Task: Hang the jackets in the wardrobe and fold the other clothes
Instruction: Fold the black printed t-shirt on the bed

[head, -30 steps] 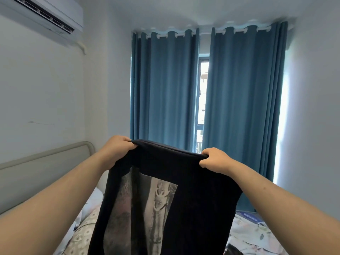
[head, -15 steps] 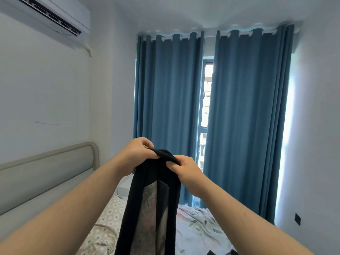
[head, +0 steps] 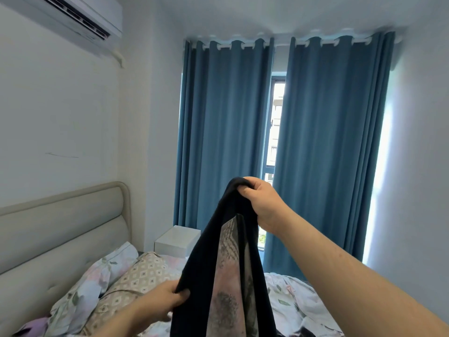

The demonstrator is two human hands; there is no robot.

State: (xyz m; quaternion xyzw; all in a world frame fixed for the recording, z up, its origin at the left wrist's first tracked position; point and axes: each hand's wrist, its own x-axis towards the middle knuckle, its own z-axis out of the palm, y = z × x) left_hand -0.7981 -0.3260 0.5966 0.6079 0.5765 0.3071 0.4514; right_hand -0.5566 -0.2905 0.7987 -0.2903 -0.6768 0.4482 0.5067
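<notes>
A dark navy T-shirt (head: 206, 271) with a grey printed picture hangs folded lengthwise in front of me, over the bed. My right hand (head: 261, 203) grips its top edge, bunched, at about chest height. My left hand (head: 167, 300) is lower down and pinches the shirt's left edge between thumb and fingers. The shirt's lower part runs out of the bottom of the view.
Below lies a bed (head: 296, 300) with flowered bedding, two pillows (head: 136, 278) and a padded beige headboard (head: 60, 229). A white bedside cabinet (head: 177, 240) stands in the corner. Blue curtains (head: 323, 147) cover the window ahead. An air conditioner (head: 73, 15) hangs at upper left.
My hands came together at the shirt's top, folding it in half lengthwise. Then my left hand let go of the top and dropped down to the shirt's left edge.
</notes>
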